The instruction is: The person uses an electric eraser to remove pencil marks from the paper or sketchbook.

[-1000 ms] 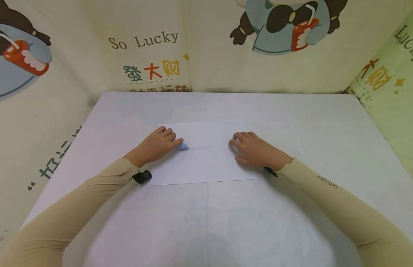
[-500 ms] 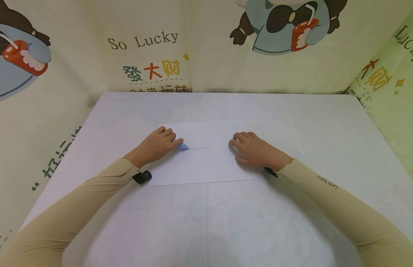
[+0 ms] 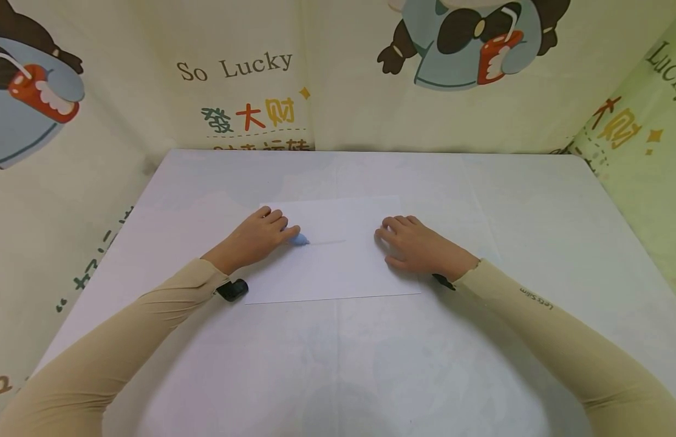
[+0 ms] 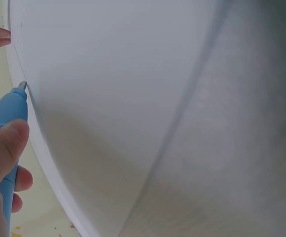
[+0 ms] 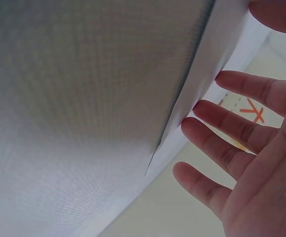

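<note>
My left hand (image 3: 259,233) grips a blue correction pen (image 3: 299,240) above the left half of a white sheet of paper (image 3: 338,276). In the left wrist view the pen (image 4: 9,113) shows a bulging barrel and a narrow metal tip, with the thumb laid along its side. The tip is right at the paper, at the left end of a faint line (image 3: 328,243) that runs to the right. My right hand (image 3: 416,246) rests on the sheet's right side. The right wrist view shows its fingers (image 5: 222,133) spread and fairly straight, fingertips at the paper, holding nothing.
The sheet lies on a white-covered table (image 3: 338,364), whose far edge meets a printed cream curtain (image 3: 348,115). More curtain hangs to the left and right. A dark wrist camera (image 3: 232,290) sits under the left wrist, close over the table.
Both hands, the correction pen and the paper keep their places. Only the curtain on the left has shifted slightly.
</note>
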`<action>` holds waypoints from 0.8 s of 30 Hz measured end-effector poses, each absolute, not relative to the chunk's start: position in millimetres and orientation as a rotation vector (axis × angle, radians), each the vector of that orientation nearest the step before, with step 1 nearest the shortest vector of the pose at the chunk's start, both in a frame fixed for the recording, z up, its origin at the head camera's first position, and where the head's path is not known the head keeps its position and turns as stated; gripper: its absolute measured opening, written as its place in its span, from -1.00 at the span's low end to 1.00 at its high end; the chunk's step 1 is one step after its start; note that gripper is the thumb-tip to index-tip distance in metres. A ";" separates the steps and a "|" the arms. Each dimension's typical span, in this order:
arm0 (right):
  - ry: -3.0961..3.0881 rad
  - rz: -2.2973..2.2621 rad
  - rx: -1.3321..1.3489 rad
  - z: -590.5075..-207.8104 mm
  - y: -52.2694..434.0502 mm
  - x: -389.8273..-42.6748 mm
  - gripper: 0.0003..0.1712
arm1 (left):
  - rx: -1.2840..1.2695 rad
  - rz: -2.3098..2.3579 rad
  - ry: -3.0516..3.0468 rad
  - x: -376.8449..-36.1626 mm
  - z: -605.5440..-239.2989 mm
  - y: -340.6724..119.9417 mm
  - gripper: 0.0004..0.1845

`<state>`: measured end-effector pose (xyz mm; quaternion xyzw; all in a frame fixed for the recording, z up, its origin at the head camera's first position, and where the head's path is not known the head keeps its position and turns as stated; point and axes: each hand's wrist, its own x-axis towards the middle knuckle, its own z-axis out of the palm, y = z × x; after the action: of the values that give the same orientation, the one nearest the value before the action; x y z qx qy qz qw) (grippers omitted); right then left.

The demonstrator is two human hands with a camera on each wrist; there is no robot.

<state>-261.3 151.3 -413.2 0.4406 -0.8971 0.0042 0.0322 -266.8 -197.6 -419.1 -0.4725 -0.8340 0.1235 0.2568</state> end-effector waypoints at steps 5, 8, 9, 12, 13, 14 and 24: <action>-2.758 0.017 1.356 -412.5 151.1 -260.8 -0.54 | -1.298 0.353 -2.263 -267.1 -418.6 -197.7 -0.78; -2.755 0.019 1.357 -412.3 150.6 -260.6 -0.54 | -1.296 0.351 -2.261 -267.2 -419.0 -197.8 -0.78; -2.753 0.018 1.358 -412.2 150.4 -260.6 -0.54 | -1.293 0.352 -2.260 -267.2 -419.1 -197.9 -0.78; -2.749 0.016 1.359 -412.0 150.1 -260.7 -0.54 | -1.288 0.354 -2.260 -267.4 -419.1 -198.3 -0.78; -2.747 0.016 1.359 -412.0 150.0 -260.8 -0.55 | -1.289 0.352 -2.260 -267.4 -418.8 -198.4 -0.78; -2.746 0.015 1.359 -411.9 150.0 -260.9 -0.55 | -1.291 0.351 -2.259 -267.6 -418.6 -198.5 -0.77; -2.727 0.006 1.354 -413.3 150.6 -262.4 -0.55 | -1.297 0.347 -2.251 -269.0 -417.4 -199.7 -0.78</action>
<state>-262.4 150.6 -413.3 0.4443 -0.8946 0.0019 0.0485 -269.0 -199.7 -417.4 -0.4782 -0.8298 0.1279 0.2576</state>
